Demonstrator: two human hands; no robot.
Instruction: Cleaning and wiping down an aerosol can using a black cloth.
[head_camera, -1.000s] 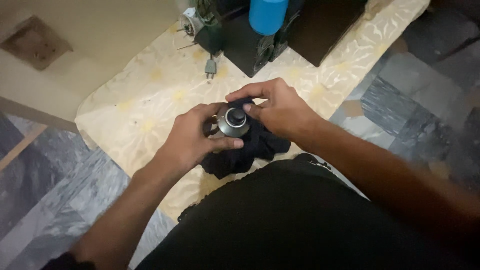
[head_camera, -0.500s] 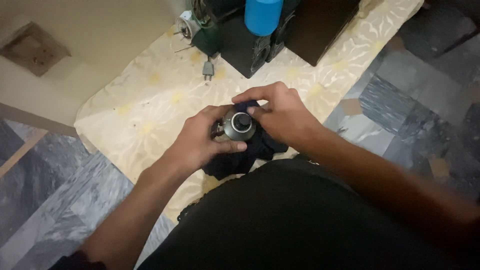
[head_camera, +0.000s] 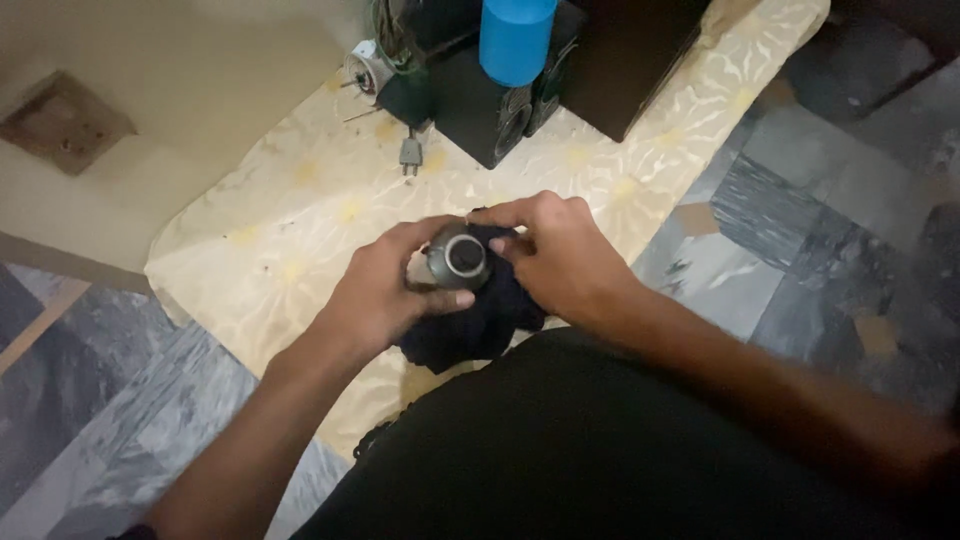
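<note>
My left hand (head_camera: 385, 290) grips a small round metal object with a dark centre (head_camera: 458, 259), held over a pale patterned mat (head_camera: 290, 240). My right hand (head_camera: 555, 260) presses a dark cloth (head_camera: 480, 320) against the right side of that object, fingers curled around the cloth. The cloth hangs down below both hands. My dark-clothed lap fills the bottom of the view.
At the top stand black speaker boxes (head_camera: 490, 105) with a blue cylinder (head_camera: 515, 35) on them. A grey two-pin plug (head_camera: 408, 153) and a small metal motor-like part (head_camera: 360, 70) lie beside them. Grey stone floor tiles (head_camera: 800, 220) surround the mat.
The metal object has turned slightly in my left hand, and both hands drifted a little left. My right hand keeps the cloth on it.
</note>
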